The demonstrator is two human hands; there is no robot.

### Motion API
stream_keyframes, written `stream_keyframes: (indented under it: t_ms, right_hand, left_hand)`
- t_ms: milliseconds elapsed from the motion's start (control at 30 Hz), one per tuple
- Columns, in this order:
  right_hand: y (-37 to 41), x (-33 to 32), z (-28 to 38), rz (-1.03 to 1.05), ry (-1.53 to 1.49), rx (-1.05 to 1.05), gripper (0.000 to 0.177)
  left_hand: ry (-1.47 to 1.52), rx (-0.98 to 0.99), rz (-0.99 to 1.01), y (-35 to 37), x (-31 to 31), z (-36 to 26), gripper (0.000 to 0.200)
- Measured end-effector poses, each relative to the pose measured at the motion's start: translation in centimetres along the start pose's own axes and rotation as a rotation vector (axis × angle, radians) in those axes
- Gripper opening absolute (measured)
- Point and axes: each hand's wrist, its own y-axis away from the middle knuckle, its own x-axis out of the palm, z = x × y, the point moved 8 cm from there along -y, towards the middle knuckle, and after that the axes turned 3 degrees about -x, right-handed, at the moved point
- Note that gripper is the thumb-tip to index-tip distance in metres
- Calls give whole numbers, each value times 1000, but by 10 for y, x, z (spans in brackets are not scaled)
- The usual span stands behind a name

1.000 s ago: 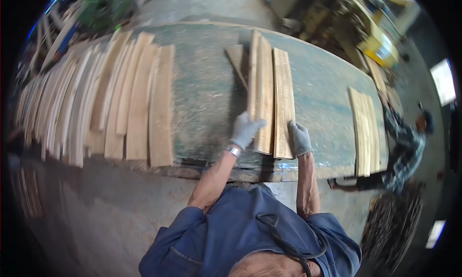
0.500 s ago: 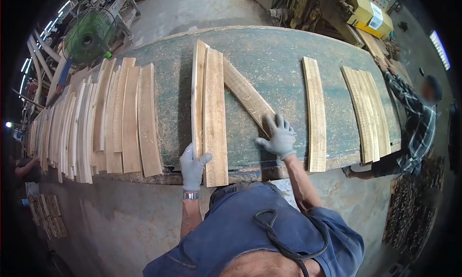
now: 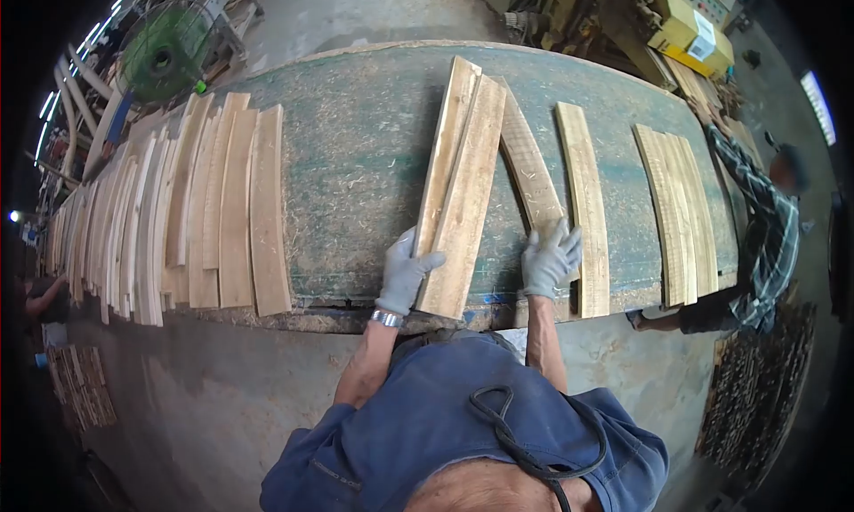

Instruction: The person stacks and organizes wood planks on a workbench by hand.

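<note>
Two pale wooden planks (image 3: 470,183) lie side by side on the green worktable, leaning slightly to the right. My left hand (image 3: 407,272), in a grey glove, grips the near end of the left one, thumb toward the neighbouring plank. My gloved right hand (image 3: 550,259) spans the near end of a third, slanted wooden plank (image 3: 528,161), thumb at its left edge and fingers over its right side. That plank's far end lies close behind the pair. Just right of my right hand lies another single plank (image 3: 584,209).
Many planks (image 3: 236,201) lie in a row on the left of the worktable (image 3: 356,156). A small group of planks (image 3: 678,214) lies on the right. A green fan (image 3: 165,58) stands beyond the left, a yellow machine (image 3: 689,36) at the back right. Beside the right end is another person (image 3: 769,218).
The two planks in my left hand have shifted right and now tilt. The slanted plank under my right hand has swung more upright and moved right, close to the single plank.
</note>
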Motion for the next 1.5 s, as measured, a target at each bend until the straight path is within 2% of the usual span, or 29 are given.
stream_keyframes:
  t_ms: [100, 133, 167, 267, 300, 400, 433, 533, 600, 633, 733, 800, 833, 867, 900, 967, 1000, 1067, 1133, 1167, 1267, 1300, 1333, 1400, 1467, 1500]
  right_hand:
    - [4, -20, 53, 145, -757, -93, 79]
    - [19, 0, 70, 351, -999, 12, 87]
    - [32, 12, 79, 552, -1056, 146, 97]
    - [27, 9, 81, 578, -986, 162, 102]
    - [20, -7, 84, 531, -957, 116, 101]
    - [16, -14, 103, 538, -1057, 6, 98]
    - [15, -22, 110, 515, -1031, -59, 97]
    - [11, -26, 125, 573, -1000, -120, 91]
    - [14, -21, 127, 514, -765, -160, 85]
    - [12, -16, 128, 482, -650, -192, 82]
    - [9, -15, 116, 147, -271, -324, 74]
    - [-1, -14, 95, 205, -361, -361, 67]
    - [-7, -4, 71, 167, -318, -348, 65]
    - [-23, -8, 48, 235, -285, -251, 64]
    - [-37, -15, 16, 175, -255, -174, 66]
    - [-52, -10, -60, 50, -21, -32, 71]
    - [-53, -4, -97, 4, 132, 38, 73]
    - [-50, 22, -137, 293, -38, 157, 67]
    - [-59, 27, -128, 256, -102, 61, 62]
    - [-64, 31, -120, 237, -137, 18, 59]
    - [-93, 42, -88, 295, -179, -15, 55]
    - [-97, 51, -79, 253, -220, -69, 55]
    - [-100, 41, -70, 254, -146, -85, 55]
    - [-101, 34, -84, 337, -156, -49, 59]
    - [-100, 41, -113, 363, -12, -125, 64]
    - [-99, 56, -143, 308, 31, -136, 68]
  left_hand:
    - [-58, 67, 7, -17, 34, 8, 55]
    - [-110, 123, 3, -19, 43, 9, 52]
    - [-92, 92, -31, -25, 41, 27, 46]
    - [89, -130, 81, -38, 36, 54, 40]
    - [132, -179, 98, -33, 41, 38, 36]
    - [-39, -15, 93, -20, 41, -2, 37]
    - [-99, 30, 33, -13, 35, -11, 36]
    - [-533, 172, -192, 10, 8, -40, 36]
    - [-985, 217, -432, 21, 0, -59, 37]
    - [-1104, 28, -373, 16, -3, -51, 42]
    - [-1291, 234, -307, 8, 9, -19, 46]
    - [-1480, 345, 45, 8, 38, 13, 46]
    - [-1509, 536, 81, 13, 49, 16, 46]
    - [-1525, 737, 118, 18, 61, 18, 46]
    - [-1302, 342, 165, -4, 48, 16, 49]
    - [-1296, 402, -172, -26, 26, -15, 56]
    - [-1334, 424, -227, -41, 13, -24, 62]
    - [-1405, 389, -273, -79, -4, -13, 71]
    - [-1482, 274, -246, -119, -18, 19, 75]
    - [-1500, 281, -261, -131, -13, 25, 76]
    - [-1546, 297, -289, -155, 33, 42, 78]
    - [-1552, 288, -293, -158, 52, 45, 77]
    - [-1552, 279, -302, -162, 65, 48, 77]
    - [-1556, 288, -185, -169, 84, 53, 73]
    - [-1538, 264, -46, -155, 111, 55, 71]
    - [-1495, 409, -7, -152, 127, 72, 69]
